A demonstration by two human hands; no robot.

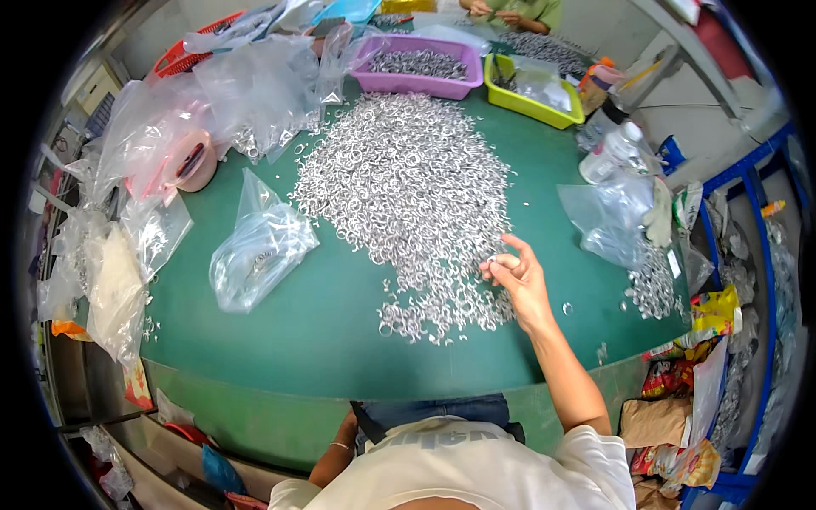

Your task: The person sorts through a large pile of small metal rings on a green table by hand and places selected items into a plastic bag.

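A broad heap of small silvery metal rings (408, 170), many of them C-shaped, covers the middle of the green table (340, 348). At the heap's right edge is my right hand (520, 276), its thumb and fingers pinched on what looks like a small metal ring (492, 260); the forefinger is raised. Hanging down by my lap is my left hand (350, 420), mostly hidden at the table's front edge, with its fingers out of sight. One loose ring (568, 308) lies to the right of my right wrist.
A clear plastic bag (259, 246) with some rings lies left of the heap. Behind stand a purple basin (416, 88) of rings and a yellow-green tray (531, 106). Bottles (614, 153) and a smaller ring pile (653, 285) are at right. Another person's hands (493, 12) work at the far side.
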